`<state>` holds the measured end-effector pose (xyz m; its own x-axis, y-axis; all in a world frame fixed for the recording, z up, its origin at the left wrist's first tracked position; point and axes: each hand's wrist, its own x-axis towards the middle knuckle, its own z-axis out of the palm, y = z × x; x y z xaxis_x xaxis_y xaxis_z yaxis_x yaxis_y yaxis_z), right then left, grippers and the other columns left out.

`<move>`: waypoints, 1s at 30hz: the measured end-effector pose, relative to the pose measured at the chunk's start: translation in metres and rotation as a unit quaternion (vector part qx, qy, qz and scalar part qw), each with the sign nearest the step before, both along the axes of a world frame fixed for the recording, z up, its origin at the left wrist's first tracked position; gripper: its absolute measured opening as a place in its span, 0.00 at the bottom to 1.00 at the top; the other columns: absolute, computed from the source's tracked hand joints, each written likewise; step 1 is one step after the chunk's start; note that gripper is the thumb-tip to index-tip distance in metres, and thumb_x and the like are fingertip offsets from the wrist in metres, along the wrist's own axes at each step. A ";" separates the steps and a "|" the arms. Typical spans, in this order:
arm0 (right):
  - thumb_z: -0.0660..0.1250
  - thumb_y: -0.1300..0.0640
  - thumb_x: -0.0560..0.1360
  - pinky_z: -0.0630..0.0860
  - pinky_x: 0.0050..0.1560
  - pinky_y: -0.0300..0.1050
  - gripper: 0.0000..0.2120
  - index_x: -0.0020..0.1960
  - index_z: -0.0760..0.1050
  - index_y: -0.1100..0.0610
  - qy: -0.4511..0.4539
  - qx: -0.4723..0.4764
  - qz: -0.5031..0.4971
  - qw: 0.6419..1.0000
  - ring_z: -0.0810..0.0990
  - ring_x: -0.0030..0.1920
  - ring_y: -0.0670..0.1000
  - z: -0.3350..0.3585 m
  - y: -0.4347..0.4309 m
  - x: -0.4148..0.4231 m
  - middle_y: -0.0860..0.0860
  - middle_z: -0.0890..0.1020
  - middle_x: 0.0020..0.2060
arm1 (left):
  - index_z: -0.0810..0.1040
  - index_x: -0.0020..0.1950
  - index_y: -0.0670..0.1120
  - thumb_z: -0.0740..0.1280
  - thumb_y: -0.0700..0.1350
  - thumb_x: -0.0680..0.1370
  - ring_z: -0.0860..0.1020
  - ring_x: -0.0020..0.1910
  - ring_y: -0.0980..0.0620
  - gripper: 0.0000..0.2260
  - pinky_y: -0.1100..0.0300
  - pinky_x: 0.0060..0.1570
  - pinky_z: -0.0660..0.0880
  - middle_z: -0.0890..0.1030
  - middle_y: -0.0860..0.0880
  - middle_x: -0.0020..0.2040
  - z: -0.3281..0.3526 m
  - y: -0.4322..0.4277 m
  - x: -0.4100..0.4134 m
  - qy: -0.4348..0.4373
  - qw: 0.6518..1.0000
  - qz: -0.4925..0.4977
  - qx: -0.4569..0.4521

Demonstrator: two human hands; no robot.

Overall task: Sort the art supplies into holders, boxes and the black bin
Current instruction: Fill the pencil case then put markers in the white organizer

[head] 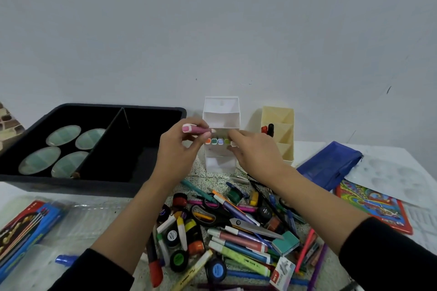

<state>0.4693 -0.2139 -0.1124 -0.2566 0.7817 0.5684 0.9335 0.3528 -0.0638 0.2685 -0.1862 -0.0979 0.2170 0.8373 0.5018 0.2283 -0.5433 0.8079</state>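
My left hand [182, 146] holds a pink marker [195, 129] level in front of the white tiered holder [221, 114]. My right hand [254, 149] reaches into the holder's middle tier, fingertips on a marker at the right end of a row of colour-capped markers [217, 141]; the marker under them is mostly hidden. A heap of markers, pens, paint pots and scissors [227, 227] lies on the table below my arms. The black bin [94, 146] sits at the left with several round palettes [63, 134] in its left compartment.
A cream holder [281, 130] with two dark markers stands right of the white one. A blue zip pouch [331, 165], a colourful tin [373, 205] and a white palette [397, 177] lie at the right. Packs of brushes [26, 227] lie at the front left. A wall stands close behind.
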 end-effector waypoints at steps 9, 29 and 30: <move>0.74 0.73 0.56 0.42 0.25 0.37 0.29 0.53 0.69 0.60 -0.149 -0.052 -0.062 0.986 0.45 0.22 0.46 0.005 0.006 -0.007 0.49 0.64 0.25 | 0.82 0.55 0.46 0.70 0.42 0.80 0.78 0.48 0.56 0.05 0.68 0.47 0.72 0.80 0.53 0.52 -0.005 0.004 -0.010 0.139 0.984 0.018 0.108; 0.66 0.58 0.77 0.74 0.40 0.53 0.05 0.49 0.79 0.57 0.000 0.001 0.007 1.000 0.68 0.44 0.53 0.021 0.006 -0.012 0.50 0.82 0.42 | 0.78 0.54 0.46 0.73 0.43 0.78 0.74 0.38 0.59 0.08 0.55 0.40 0.76 0.79 0.53 0.51 0.000 0.020 -0.003 0.200 0.951 0.085 0.219; 0.66 0.59 0.76 0.73 0.39 0.53 0.05 0.48 0.80 0.58 0.006 0.006 0.006 1.000 0.67 0.43 0.52 0.020 0.009 -0.013 0.49 0.83 0.41 | 0.78 0.55 0.46 0.72 0.43 0.78 0.75 0.40 0.59 0.07 0.56 0.40 0.76 0.77 0.52 0.53 -0.001 0.021 -0.003 0.220 0.946 0.085 0.221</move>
